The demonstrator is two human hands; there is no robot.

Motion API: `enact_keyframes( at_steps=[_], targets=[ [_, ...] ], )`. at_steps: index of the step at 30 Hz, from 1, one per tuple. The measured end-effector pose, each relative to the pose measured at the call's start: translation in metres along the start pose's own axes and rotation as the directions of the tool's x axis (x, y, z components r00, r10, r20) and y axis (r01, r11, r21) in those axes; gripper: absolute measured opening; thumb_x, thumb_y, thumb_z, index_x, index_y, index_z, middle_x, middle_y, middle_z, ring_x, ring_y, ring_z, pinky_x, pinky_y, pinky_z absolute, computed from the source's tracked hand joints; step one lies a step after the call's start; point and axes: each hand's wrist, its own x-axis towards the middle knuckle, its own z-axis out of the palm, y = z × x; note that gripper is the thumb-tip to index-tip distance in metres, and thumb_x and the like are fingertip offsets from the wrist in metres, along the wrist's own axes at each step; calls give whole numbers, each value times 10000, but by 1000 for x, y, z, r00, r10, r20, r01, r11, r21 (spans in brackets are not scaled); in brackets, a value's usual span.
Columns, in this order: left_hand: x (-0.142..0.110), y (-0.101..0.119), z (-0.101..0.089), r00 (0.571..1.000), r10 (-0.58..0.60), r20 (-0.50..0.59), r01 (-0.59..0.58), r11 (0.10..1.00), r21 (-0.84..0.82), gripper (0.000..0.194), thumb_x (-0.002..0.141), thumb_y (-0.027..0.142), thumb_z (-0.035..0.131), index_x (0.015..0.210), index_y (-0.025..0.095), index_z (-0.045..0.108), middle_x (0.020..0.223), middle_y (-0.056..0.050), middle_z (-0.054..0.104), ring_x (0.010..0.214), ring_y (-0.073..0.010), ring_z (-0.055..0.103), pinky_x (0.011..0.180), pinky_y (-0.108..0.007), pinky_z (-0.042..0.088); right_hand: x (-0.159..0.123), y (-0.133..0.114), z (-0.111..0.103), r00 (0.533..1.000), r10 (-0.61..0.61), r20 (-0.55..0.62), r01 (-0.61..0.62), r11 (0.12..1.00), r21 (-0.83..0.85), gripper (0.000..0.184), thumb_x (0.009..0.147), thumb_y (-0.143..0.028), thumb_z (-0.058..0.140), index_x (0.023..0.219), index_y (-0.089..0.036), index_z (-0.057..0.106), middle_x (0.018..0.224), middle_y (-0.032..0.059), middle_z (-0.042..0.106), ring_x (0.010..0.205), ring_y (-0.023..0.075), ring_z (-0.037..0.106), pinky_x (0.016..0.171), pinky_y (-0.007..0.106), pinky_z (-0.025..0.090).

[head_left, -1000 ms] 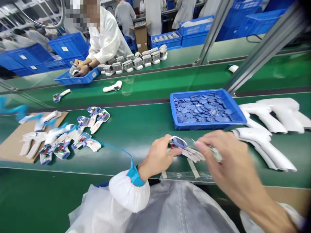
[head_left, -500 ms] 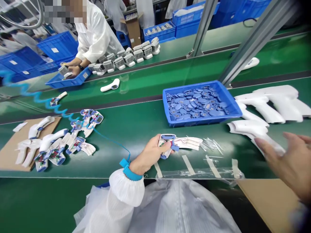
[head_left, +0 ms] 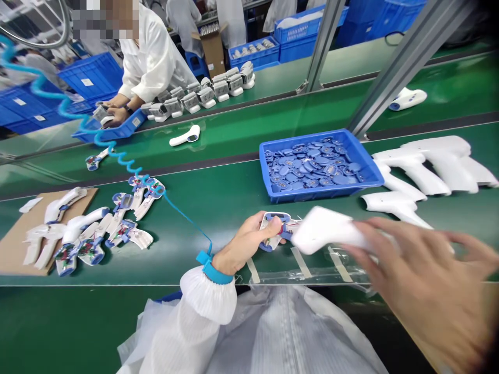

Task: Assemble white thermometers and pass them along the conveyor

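Note:
My left hand (head_left: pixel 249 240) is closed around an opened thermometer half (head_left: pixel 270 243), a white gun-shaped shell with blue parts and wiring inside. The thumb presses on the parts in its head. My right hand (head_left: pixel 429 283) grips a plain white thermometer shell half (head_left: pixel 322 229) by its handle. This shell hangs just right of the opened half and hides its handle. A blue wristband (head_left: pixel 216 272) with a coiled cord circles my left wrist. Near my right hand, a loose white shell (head_left: pixel 395 203) lies on the bench.
A blue tray (head_left: pixel 323 196) of small blue parts stands behind my hands, with more white shells (head_left: pixel 436 161) to its right. Several opened thermometers (head_left: pixel 127 234) lie left by a cardboard sheet (head_left: pixel 15 244). Tape strips (head_left: pixel 300 262) mark the front edge. A co-worker (head_left: pixel 152 52) handles devices across the belt.
My right hand has taken up a white shell half from the right and brought it left, beside the opened half. My left hand has shifted slightly right. Thermometers on the belt have moved right.

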Motion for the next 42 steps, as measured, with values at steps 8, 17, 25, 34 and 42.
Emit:
enact_keyframes(
  at_steps=[8,17,25,34,42],
  targets=[
    [-2,-6,3,986,162,-38,-146,951,272,467,833,494,805,1113,133,705,931,-60,715,804,-177,620,710,-276,477,41,-54,30,968,-111,223,49,963,266,341,1079,-413,507,1224,-144,659,1018,107,772,869,253,687,857,441,466],
    [-9,6,0,962,258,-86,-171,819,548,385,785,361,836,1088,181,682,974,-31,759,821,-193,673,686,-279,495,97,-94,46,866,300,400,-499,553,667,453,1000,-567,567,725,-210,623,718,16,661,630,142,577,625,290,427],
    [-12,10,-8,951,305,50,-202,489,849,294,861,290,673,1108,130,670,927,-110,774,732,-268,716,661,-367,525,111,-122,64,914,394,102,-382,745,547,563,1021,-436,495,517,-216,379,503,-11,443,501,104,368,555,312,255],
    [-19,-9,-12,934,354,-41,-144,481,865,267,893,428,671,918,168,619,782,-85,726,651,-242,686,602,-329,442,117,-132,66,863,436,255,-503,691,519,570,1030,-453,447,522,-212,535,520,24,559,517,147,507,594,315,321],
    [-59,18,-81,913,351,-206,16,474,880,236,907,364,736,1068,213,653,992,-21,754,864,-216,699,763,-327,504,173,-34,100,891,43,451,-252,875,414,262,992,-224,546,1052,-166,795,1084,107,785,960,253,718,882,349,506]
  ],
)
